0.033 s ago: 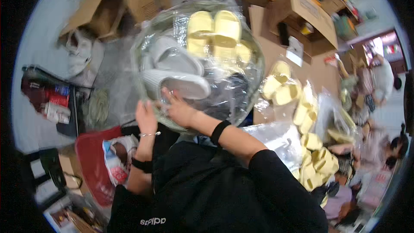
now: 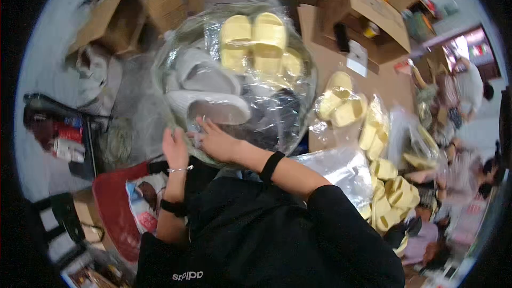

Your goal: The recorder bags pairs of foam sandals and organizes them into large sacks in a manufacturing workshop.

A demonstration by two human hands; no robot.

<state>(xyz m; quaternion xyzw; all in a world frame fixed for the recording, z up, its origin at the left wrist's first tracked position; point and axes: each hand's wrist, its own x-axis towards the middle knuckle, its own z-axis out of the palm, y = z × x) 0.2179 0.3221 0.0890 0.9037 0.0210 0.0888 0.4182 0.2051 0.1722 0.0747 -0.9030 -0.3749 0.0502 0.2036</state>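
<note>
Grey slipper point(image 2: 210, 108), edge partly hidden

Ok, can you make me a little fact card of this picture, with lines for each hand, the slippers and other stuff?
Left hand: raised at the near edge of the round container; grip unclear
Right hand: fingers spread, beside the nearer grey slipper; can't tell if it grips the plastic
Inside the container: two grey slippers and some yellow slippers, under shiny clear plastic
To the right: loose yellow slippers, open cardboard box
Lower left: red plastic thing, kind unclear
Far right: other people
</note>
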